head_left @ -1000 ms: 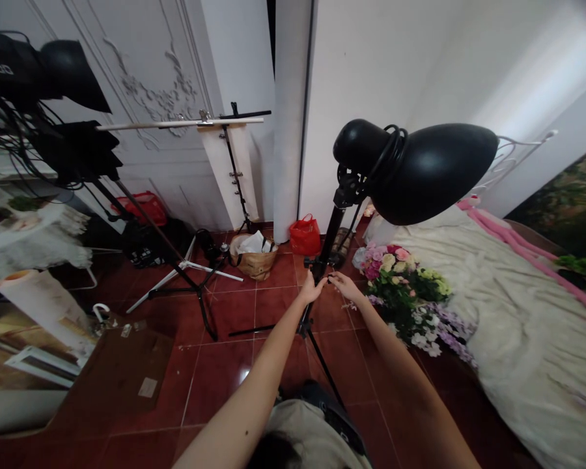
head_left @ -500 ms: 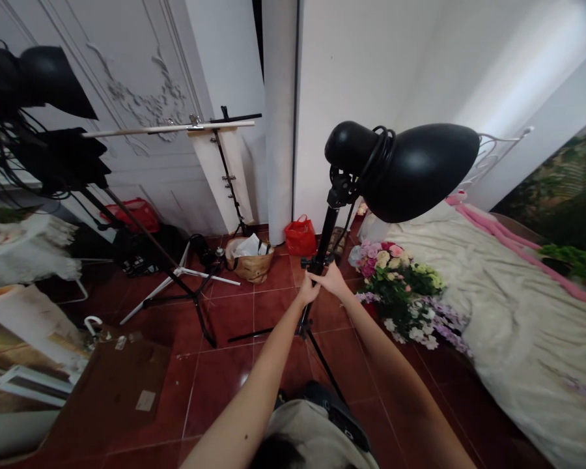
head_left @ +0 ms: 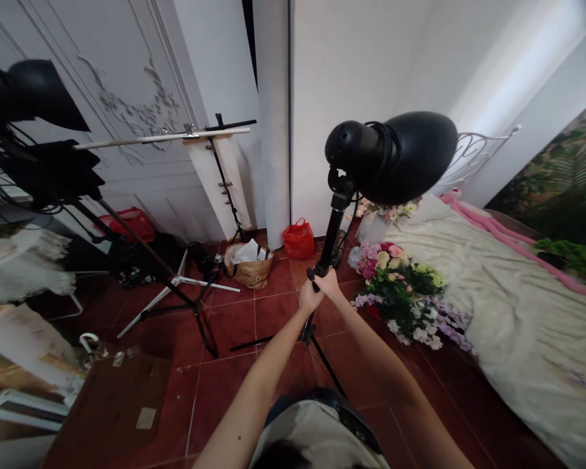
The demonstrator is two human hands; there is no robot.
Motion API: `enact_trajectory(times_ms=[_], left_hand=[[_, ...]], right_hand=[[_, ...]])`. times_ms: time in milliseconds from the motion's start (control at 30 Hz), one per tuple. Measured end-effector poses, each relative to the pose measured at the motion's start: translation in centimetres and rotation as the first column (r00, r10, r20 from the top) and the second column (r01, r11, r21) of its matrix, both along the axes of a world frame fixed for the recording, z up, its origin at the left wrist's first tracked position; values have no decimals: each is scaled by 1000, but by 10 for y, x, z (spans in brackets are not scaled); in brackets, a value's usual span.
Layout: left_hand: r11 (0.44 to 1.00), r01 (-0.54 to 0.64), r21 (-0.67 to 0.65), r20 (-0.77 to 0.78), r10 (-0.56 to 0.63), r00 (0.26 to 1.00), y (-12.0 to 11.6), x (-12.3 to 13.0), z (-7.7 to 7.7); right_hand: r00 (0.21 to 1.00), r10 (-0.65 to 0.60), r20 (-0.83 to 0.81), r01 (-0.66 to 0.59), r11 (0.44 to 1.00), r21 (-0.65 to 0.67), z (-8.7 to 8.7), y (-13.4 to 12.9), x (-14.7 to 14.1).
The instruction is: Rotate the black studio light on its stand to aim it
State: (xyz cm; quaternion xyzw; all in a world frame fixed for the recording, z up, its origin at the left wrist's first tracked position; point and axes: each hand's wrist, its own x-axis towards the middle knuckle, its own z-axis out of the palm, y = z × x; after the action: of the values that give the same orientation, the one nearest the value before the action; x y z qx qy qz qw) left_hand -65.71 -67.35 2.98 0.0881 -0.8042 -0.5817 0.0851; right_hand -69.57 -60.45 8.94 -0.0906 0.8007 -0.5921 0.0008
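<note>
A black light stand [head_left: 331, 238] rises from the tiled floor in front of me, with a large black lamp head [head_left: 410, 156] on top and a coiled cable round the lamp's neck. My left hand [head_left: 311, 296] is wrapped round the pole just below its clamp. Close beside it, touching, my right hand [head_left: 327, 283] grips the same pole at the clamp. Part of the stand's legs [head_left: 326, 365] shows beyond my forearms.
Flowers [head_left: 403, 286] lie right of the stand, beside a bed with a cream cover [head_left: 508, 326]. Behind stand a red bag [head_left: 299, 240] and a woven bag [head_left: 251, 273]. Another light stand [head_left: 195, 303] is at left, near a cardboard box [head_left: 112, 397].
The lamp head has turned, its shade swinging away and slightly left, and the pole leans less. Both hands remain on the pole. The view has shifted a little.
</note>
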Motion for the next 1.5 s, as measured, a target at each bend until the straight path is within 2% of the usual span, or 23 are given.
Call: enact_trajectory(times_ms=[67, 133, 267, 400, 500, 667, 767, 833, 900, 1033, 1100, 1167, 1200, 1267, 1500], left_hand=[[999, -45, -4, -71, 44, 996, 2, -1, 7], [998, -58, 20, -153, 61, 986, 5, -4, 15], [995, -66, 68, -238, 81, 968, 9, -12, 28], [986, -110, 122, -234, 137, 963, 13, -19, 30], [984, -115, 138, -222, 144, 964, 16, -24, 28], [969, -134, 206, -184, 172, 968, 21, -39, 35], [959, -147, 242, -184, 194, 964, 22, -46, 45], [955, -124, 269, -167, 173, 971, 23, -48, 52], [953, -100, 287, -158, 150, 976, 23, -47, 55], [951, -138, 277, -174, 191, 966, 24, -46, 55], [951, -163, 262, -182, 214, 960, 25, -47, 54], [953, -164, 255, -191, 216, 957, 27, -47, 53], [954, -160, 253, -195, 213, 957, 27, -48, 52], [955, -157, 250, -200, 209, 957, 27, -48, 51], [956, -169, 240, -208, 221, 953, 27, -47, 51]], right_hand=[[998, 5, -57, -9, 998, -55, 10, 2, -4], [989, -81, -123, 64, 989, -134, 25, -1, -3], [953, -217, -211, 172, 962, -213, 69, -8, 0], [941, -206, -269, 154, 967, -203, 114, -6, -3], [936, -178, -305, 113, 969, -219, 140, -4, -8], [926, -161, -342, 94, 974, -206, 170, -1, -10], [908, -78, -411, -9, 979, -204, 172, 9, -5], [884, -12, -467, -95, 974, -205, 156, 21, 2], [867, 16, -498, -118, 978, -174, 123, 38, 15], [910, 10, -414, 2, 1000, 28, 19, 69, 51], [946, 34, -321, 8, 992, 128, -31, 80, 71], [959, 89, -267, -30, 976, 218, -67, 84, 86], [958, 119, -262, -48, 964, 260, -79, 84, 91], [948, 164, -273, -69, 943, 327, -92, 81, 93], [924, 206, -323, -45, 895, 443, -93, 68, 65]])
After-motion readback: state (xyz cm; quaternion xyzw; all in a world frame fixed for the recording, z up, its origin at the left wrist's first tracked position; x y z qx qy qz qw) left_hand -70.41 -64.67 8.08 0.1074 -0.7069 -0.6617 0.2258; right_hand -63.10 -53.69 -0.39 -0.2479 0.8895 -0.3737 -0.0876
